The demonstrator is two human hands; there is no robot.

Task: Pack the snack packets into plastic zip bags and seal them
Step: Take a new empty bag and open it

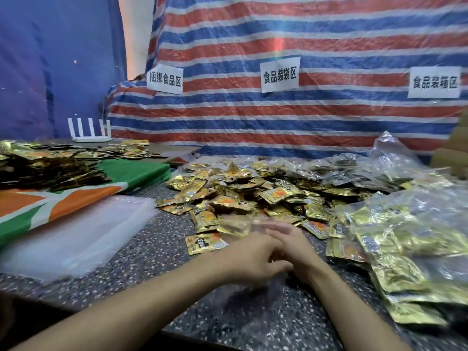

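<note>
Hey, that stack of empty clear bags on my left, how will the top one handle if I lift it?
Probably floppy and very light: the stack of clear bags lies thin and flat. Likely slippery too, as the film looks glossy, so the next bag may drag along.

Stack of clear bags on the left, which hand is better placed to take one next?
Probably the left. The stack of clear bags lies left of both hands, nearest the left hand; the right hand would have to reach across it.
</note>
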